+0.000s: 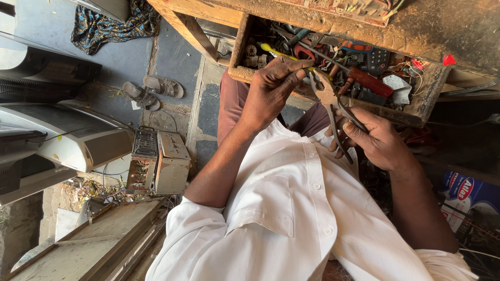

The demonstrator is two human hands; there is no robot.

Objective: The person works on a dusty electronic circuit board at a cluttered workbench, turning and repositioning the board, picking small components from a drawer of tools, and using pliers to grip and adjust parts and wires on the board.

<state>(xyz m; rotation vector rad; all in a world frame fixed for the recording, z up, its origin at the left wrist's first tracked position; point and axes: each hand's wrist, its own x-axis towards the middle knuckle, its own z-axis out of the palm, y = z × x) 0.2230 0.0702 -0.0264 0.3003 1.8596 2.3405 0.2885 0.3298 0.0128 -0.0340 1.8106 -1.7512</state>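
Gripping a pair of worn pliers (pixel 329 99) by its long handles, the right hand (pixel 377 140) had its fingers curled around the metal grips, just in front of an open wooden drawer (pixel 237 44) set under a rough workbench (pixel 448 26). The left hand (pixel 271 88) was bunched at the tool's head, thumb and fingertips pressed together on something small at the nose; what it pinched could not be made out. The pliers lay between the two hands, head toward the drawer, handles slanting back toward the person's white buttoned shirt (pixel 297 218).

The drawer was crammed with tools and odds and ends, among them a red-handled screwdriver (pixel 371 81), a yellow-handled tool (pixel 276 52) and tangled wire. On the paved floor to the left stood a small, battered metal appliance casing (pixel 159 161), with a pair of sandals (pixel 151 91) beyond it and a patterned cloth (pixel 112 26) farther off. A large pale plastic casing (pixel 73 138) sat at the left edge, and a blue printed bag (pixel 469 192) rested low on the right.
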